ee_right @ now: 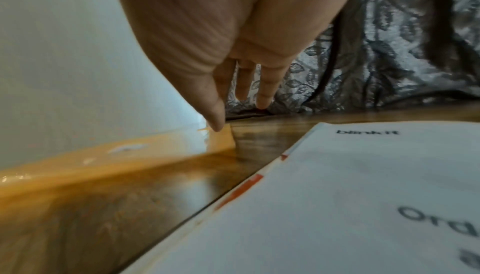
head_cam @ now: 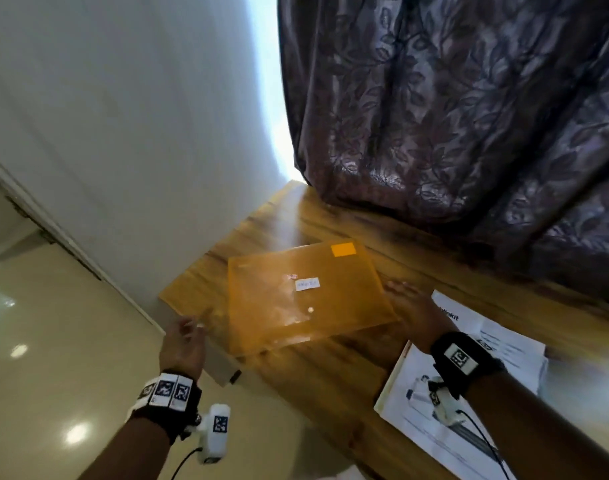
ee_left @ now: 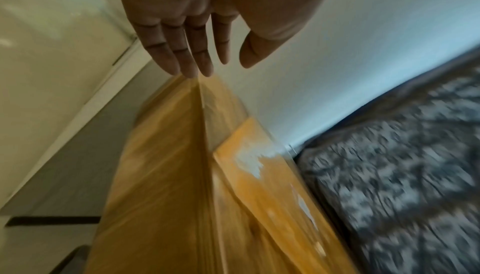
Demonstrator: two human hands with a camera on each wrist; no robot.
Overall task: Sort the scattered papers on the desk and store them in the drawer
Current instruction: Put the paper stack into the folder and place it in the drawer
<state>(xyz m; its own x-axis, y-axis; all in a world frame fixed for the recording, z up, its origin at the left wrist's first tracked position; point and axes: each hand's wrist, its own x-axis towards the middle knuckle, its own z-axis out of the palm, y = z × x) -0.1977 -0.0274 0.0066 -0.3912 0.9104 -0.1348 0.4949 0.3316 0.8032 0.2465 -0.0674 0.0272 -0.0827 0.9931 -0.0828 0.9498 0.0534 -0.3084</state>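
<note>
Both hands' fingers straight beside the orange folder (head_cam: 306,299); contact unclear, papers (head_cam: 469,375) partly cut off

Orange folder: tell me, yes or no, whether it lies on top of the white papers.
No: the orange folder lies on the bare desk, apart from the white papers.

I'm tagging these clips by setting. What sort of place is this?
Most likely a room in a home, at a desk by a window. A wooden desk stands against a plain wall, a heavy leaf-patterned curtain hangs behind it, and a glossy tiled floor lies beside it.
</note>
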